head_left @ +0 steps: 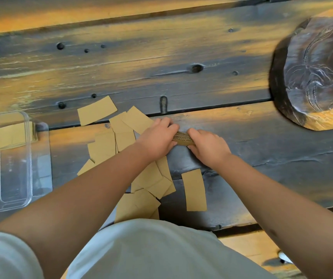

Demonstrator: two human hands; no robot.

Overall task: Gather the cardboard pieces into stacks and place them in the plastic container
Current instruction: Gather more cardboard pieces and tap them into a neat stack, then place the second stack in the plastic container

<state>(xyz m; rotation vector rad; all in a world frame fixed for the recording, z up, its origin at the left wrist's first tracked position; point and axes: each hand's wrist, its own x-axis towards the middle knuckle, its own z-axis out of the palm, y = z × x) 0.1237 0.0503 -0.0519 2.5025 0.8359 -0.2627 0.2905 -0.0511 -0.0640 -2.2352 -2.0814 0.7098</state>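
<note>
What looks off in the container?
The cardboard stack in the plastic container sits askew: fanned out and overhanging the far rim. Loose pieces lie scattered on the table; both hands grip a stack.

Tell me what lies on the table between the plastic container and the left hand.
In the head view, loose cardboard pieces lie scattered on the wooden table between the plastic container and the left hand.

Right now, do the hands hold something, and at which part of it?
Yes. The left hand and the right hand together grip a small stack of cardboard pieces, one hand at each end; its corrugated edges show between them.
</note>
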